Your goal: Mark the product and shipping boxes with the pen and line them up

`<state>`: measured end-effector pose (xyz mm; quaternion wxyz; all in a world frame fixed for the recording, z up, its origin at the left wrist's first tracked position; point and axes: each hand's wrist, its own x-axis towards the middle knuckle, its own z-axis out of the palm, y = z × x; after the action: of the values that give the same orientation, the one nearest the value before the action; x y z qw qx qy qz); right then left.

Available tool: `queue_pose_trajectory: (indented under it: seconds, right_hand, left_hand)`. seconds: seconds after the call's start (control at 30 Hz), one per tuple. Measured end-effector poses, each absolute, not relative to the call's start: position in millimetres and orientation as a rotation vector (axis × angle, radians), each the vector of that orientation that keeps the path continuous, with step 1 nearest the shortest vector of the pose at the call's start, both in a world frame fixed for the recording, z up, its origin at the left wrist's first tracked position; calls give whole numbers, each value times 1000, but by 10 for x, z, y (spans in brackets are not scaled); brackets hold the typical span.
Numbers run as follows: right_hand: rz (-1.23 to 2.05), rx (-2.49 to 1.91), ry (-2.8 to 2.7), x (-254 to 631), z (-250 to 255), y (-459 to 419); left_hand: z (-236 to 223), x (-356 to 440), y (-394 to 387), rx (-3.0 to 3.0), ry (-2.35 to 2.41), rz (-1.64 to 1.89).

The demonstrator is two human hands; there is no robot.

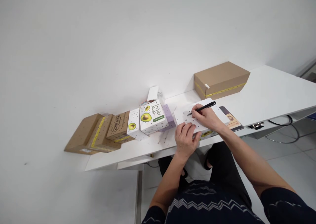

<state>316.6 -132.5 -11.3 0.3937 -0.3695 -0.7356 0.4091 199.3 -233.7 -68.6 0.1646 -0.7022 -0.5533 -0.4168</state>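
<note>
1. Black pen: it sits in the right grip, pinched near its tip, with the barrel slanting up and out past the fingers. Its tip is at the white box's dotted top; actual contact is too small to tell.
2. Likely light, stiff and a little slick along the barrel, the pen should be best taken low, close to the point, between thumb and forefinger.
3. Left grip: fingers bend over the box's near left edge; whether they clasp it or merely rest there, I cannot tell.
4. That white box looks like thin card, probably light and easily dented, so flat pressure near an edge seems wiser than squeezing. An avocado print shows on its near side.
5. Just right of it lies a flat, dark-edged item with a printed picture.
6. Leftward on the white surface, an avocado box reads "Su·per Meal"; its green band's lettering is too small.
7. Farther left, a brown carton shows "22" beside Chinese characters.
</note>
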Motion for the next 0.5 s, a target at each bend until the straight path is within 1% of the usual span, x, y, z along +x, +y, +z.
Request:
queue_pose_trajectory:
  seconds: [0.17,0.23,0.3,0.37,0.43,0.5]
  right_hand:
    - [940,-932,-1380,3336,-61,-1320]
    - [846,-922,-1169,3518,-86,-1254]
    - [708,-1039,-1067,3740,-178,-1155]
    - [574,-1314,-1176,3936,-342,-1052]
    - [580,-1669,-1544,4047,-555,-978]
    - [608,-1905,-1898,4052,-772,-949]
  left_hand:
    - [-670,1877,-2291,-2008,-1582,-1126]
    - [-650,1791,-2260,-1986,-1593,-1124]
    - [-626,1714,-2231,-1999,-1591,-1122]
    - [-605,1668,-2211,-2027,-1585,-1128]
    - [-591,1658,-2204,-2029,-1592,-1153]
    - [-587,1669,-2206,-2012,-1596,-1178]
